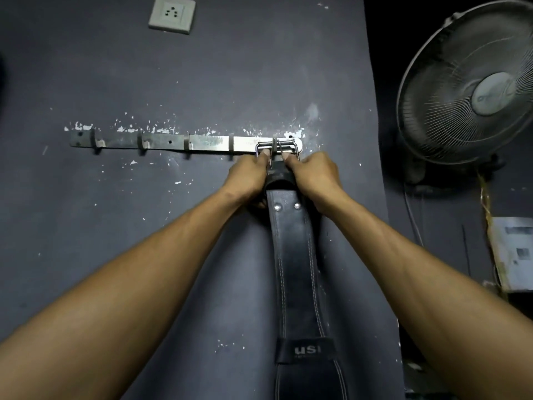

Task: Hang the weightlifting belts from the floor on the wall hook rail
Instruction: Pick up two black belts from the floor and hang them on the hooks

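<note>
Head view. Dark grey wall (202, 82), paint chipped white around a metal hook rail (184, 144) fixed level across its middle. White socket (172, 14) near the wall's top edge, left of centre. Wire-caged fan (473, 85) beyond the wall's right edge, close beside the rail's right end. Papers or a box (513, 252) lower right, blurred. Nothing between camera and rail but two bare forearms.

Black leather belt (294, 255) hanging flat against the wall below the rail's right end, stitched edges, two rivets near the top, a loop marked "USI" low down. Steel buckle (277, 148) up against the rail's last hook. Left hand (248, 177) curled, fingertip pinching the buckle's left side. Right hand (314, 171) curled likewise, pinching the buckle's right side, both flanking the belt's top.
</note>
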Tool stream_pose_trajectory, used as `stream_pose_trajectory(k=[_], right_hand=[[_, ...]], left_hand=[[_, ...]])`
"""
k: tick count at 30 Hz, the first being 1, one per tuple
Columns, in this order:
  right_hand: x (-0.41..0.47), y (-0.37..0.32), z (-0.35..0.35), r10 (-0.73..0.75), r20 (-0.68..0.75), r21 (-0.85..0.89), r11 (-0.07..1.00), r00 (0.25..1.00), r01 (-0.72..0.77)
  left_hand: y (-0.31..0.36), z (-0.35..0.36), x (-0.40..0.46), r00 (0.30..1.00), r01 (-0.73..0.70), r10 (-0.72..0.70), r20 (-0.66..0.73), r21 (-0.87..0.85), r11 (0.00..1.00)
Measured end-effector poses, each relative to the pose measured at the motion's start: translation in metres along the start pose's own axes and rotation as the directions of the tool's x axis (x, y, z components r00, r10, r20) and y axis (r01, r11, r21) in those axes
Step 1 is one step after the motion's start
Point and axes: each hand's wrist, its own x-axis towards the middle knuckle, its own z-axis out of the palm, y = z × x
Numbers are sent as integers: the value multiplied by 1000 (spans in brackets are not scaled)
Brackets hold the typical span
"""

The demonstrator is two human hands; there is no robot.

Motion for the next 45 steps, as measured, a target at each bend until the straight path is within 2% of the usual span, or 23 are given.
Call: stream_pose_trajectory(k=[3,7,10,13,16,18,21,24,29,31,33,36,41,43,45], right_hand=[[-15,-7,3,25,44,85,996,999,-29],[-46,13,6,63,53,211,975,997,-72],[-78,41,11,-28,42,281,960,999,15],[-103,58,32,-126,31,268,957,992,113],[-107,60,39,-123,-5,280,953,992,119],[-109,60,36,-98,10,360,929,995,88],[-137,75,27,-59,119,433,901,991,1],[-180,106,26,-39,217,360,932,975,-42],[-193,102,30,7,200,480,871,980,-105],[-203,104,25,-19,250,579,804,968,-134],[-223,117,18,-68,318,607,781,946,-148],[-261,145,16,-8,328,539,823,944,-180],[-282,150,27,79,216,515,838,973,-182],[-289,147,23,76,221,543,819,972,-187],[-309,153,16,99,272,562,791,957,-242]], left_hand=[[-14,-7,-21,997,-30,29,-66,-12,999],[-36,5,-48,997,82,-79,22,-154,985],[-50,25,-70,998,49,-44,53,-99,994],[-61,41,-86,997,-11,5,-72,-85,996],[-62,48,-93,988,-7,-11,-154,-118,993],[-63,47,-96,993,-8,-18,-120,-213,977],[-83,44,-122,996,28,1,89,-329,944],[-117,44,-162,965,84,-7,261,-283,955],[-118,52,-181,984,125,-66,163,-387,914],[-115,51,-191,981,131,-41,188,-493,860],[-124,50,-211,972,146,-19,235,-540,829],[-152,55,-250,970,205,-105,220,-502,840],[-164,63,-269,990,136,-110,86,-398,907],[-161,59,-273,986,154,-104,130,-480,864],[-168,55,-291,966,218,-96,241,-555,803]])
